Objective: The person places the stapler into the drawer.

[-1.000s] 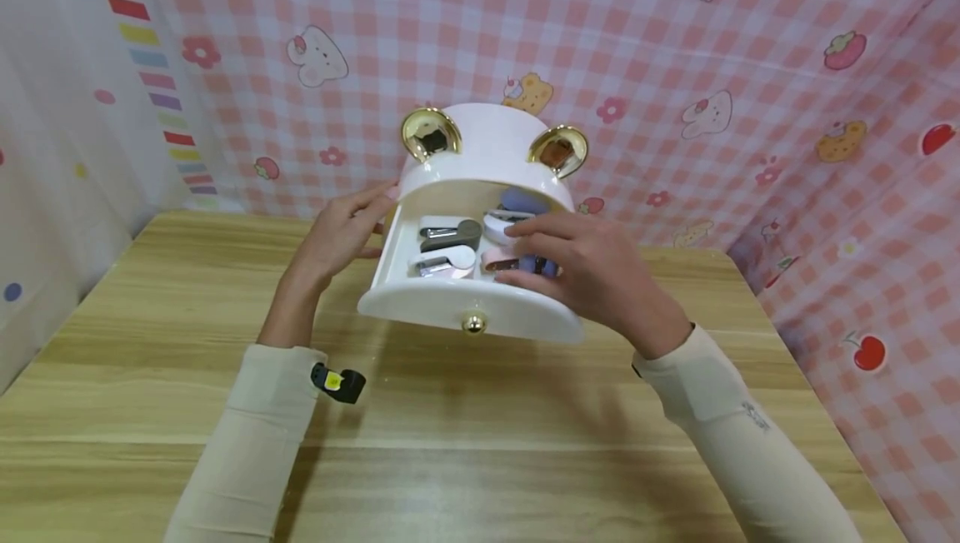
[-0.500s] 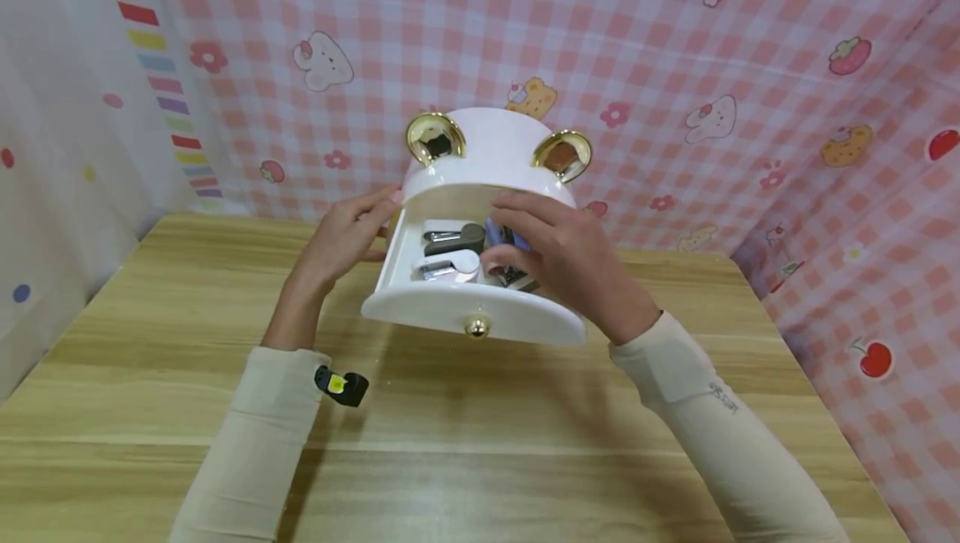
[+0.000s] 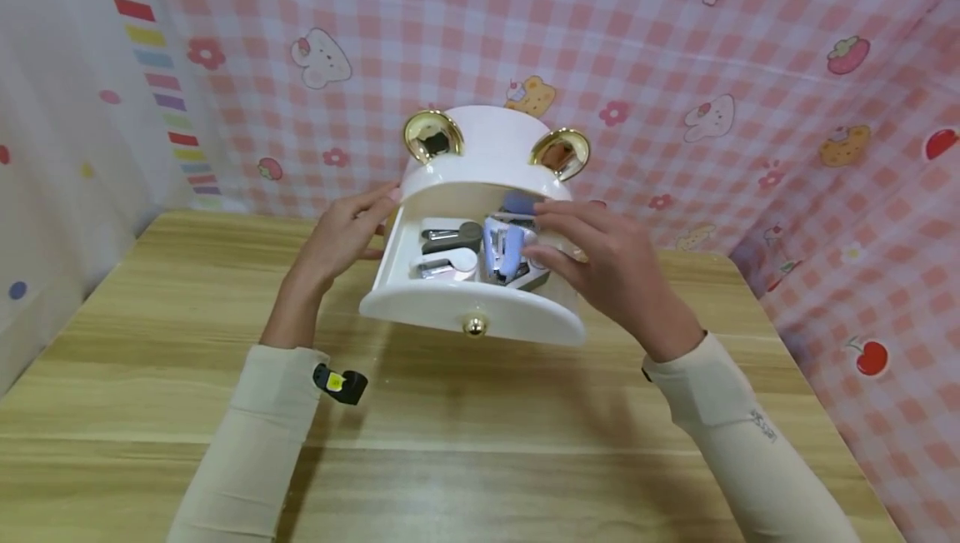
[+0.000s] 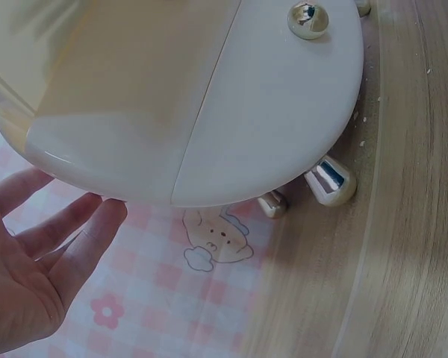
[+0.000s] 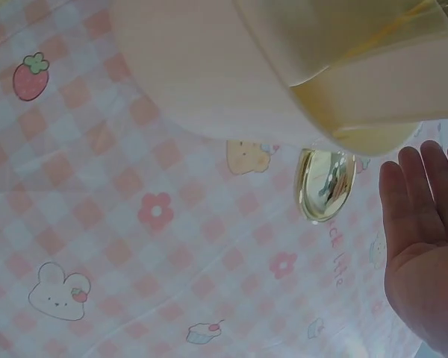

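A white box with gold ears has its drawer pulled out. Small staplers fill the drawer. A dark grey stapler and a white stapler lie on its left side. On the right a blue stapler lies across others, partly covering them; another blue piece shows behind. My left hand rests its fingertips against the box's left side; in the left wrist view these fingers are extended. My right hand hovers at the drawer's right edge, fingers loosely bent, holding nothing visible.
The box stands on a wooden table close to a pink checked cloth behind it. Gold feet lift the box, and a gold knob sits on the drawer front. More cloth hangs at the right.
My right hand reached over the right-hand staplers, then drew back to the right. The blue stapler now lies on top near the drawer's middle. My left hand stays against the box.
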A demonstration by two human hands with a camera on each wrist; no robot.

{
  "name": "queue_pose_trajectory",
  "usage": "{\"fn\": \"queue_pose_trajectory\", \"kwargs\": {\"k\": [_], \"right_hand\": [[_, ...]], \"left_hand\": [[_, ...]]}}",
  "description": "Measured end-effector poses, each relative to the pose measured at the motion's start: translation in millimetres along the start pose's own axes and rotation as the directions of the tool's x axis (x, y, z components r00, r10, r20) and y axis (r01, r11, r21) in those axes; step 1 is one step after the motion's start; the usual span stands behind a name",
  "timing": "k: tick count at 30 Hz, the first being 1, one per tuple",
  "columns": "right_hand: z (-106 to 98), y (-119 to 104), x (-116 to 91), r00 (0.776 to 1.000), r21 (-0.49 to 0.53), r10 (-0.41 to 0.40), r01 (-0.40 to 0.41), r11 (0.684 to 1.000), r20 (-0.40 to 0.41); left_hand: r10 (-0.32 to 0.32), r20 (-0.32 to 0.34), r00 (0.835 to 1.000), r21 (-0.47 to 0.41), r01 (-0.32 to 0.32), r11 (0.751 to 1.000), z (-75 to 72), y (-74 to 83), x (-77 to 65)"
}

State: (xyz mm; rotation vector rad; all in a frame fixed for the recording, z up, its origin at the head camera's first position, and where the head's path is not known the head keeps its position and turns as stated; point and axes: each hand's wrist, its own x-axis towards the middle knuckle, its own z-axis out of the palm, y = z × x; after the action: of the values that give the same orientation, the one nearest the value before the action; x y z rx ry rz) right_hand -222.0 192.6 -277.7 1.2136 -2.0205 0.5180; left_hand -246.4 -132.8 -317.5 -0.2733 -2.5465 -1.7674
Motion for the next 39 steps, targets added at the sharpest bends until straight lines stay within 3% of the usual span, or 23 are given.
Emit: {"fn": "queue_pose_trajectory", "kwargs": {"k": [14,32,39], "right_hand": [[-18,3,-21,0.997,-0.048,0.075,-0.076,0.996,-0.023],[-41,-46,-40,0.973,-0.048,0.065,-0.077,0.996,-0.222],[-33,-65,-37,0.975,-0.125,-0.030,0.002,0.992,-0.218]], "left_hand": [[-0.010,0.006,1.000,-0.012,0.010,1.000,1.7,0.6,-0.3],[-0.003,0.010,1.000,-0.003,0.003,1.000,-2.3,1.3,-0.6],[0.002,0.004,1.000,-0.004,-0.002,1.000,-3.9,0.7,-2.0]]}}
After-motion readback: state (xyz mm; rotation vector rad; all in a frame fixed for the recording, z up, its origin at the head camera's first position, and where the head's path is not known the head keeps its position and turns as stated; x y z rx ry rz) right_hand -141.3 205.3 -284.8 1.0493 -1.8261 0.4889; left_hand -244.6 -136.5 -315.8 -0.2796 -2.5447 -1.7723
